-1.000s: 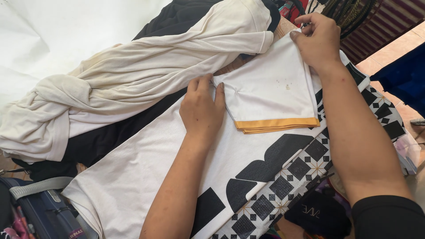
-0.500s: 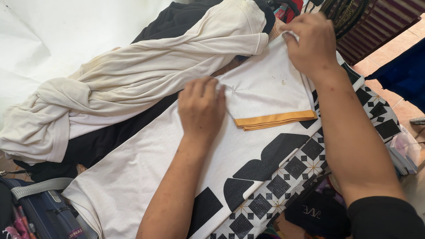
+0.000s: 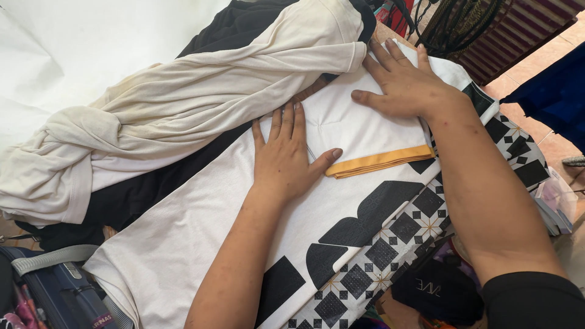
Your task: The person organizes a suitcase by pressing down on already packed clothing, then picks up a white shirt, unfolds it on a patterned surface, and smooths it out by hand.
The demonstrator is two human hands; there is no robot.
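Head view | left hand (image 3: 286, 155), right hand (image 3: 405, 82): fingers spread flat on folded sleeve (image 3: 365, 137) | gripping nothing, seemingly

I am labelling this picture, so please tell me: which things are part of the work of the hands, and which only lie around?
In hand:
- white shirt with black pattern, spread flat
- its folded sleeve with orange hem
- left hand and right hand, both flat on it

Lying about:
- twisted cream garment
- black garment
- blue suitcase
- patterned cloth

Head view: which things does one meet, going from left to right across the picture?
Blue suitcase → twisted cream garment → left hand → folded sleeve with orange hem → right hand → dark blue cloth.
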